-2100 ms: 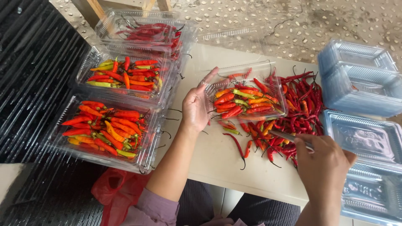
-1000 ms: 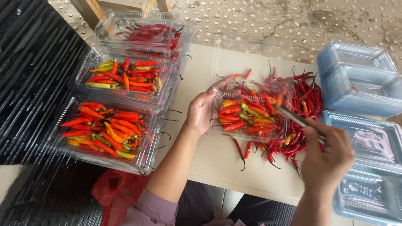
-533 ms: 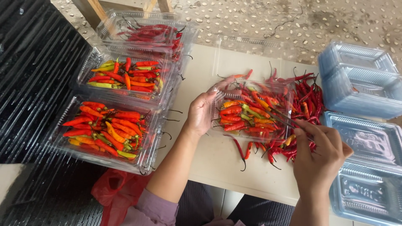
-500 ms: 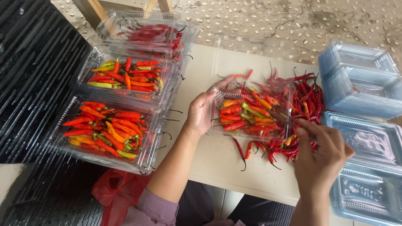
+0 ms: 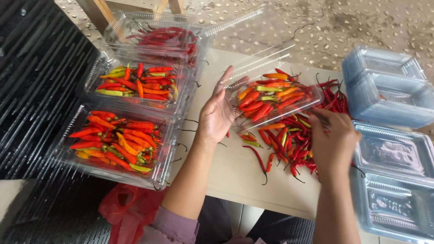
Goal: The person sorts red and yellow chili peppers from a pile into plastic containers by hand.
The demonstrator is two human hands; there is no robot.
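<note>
Raised chilli tray (image 5: 271,101), lid edges unclear

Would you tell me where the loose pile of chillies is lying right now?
In the head view the loose chillies lie on the table right of centre, under the clear container between the left hand and right hand.

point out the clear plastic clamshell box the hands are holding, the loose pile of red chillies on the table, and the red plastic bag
clear plastic clamshell box of chillies (image 5: 275,97), head view, on its filled tray
loose pile of red chillies (image 5: 289,142), head view, middle of the heap
red plastic bag (image 5: 129,210), head view, on its crumpled side
</note>
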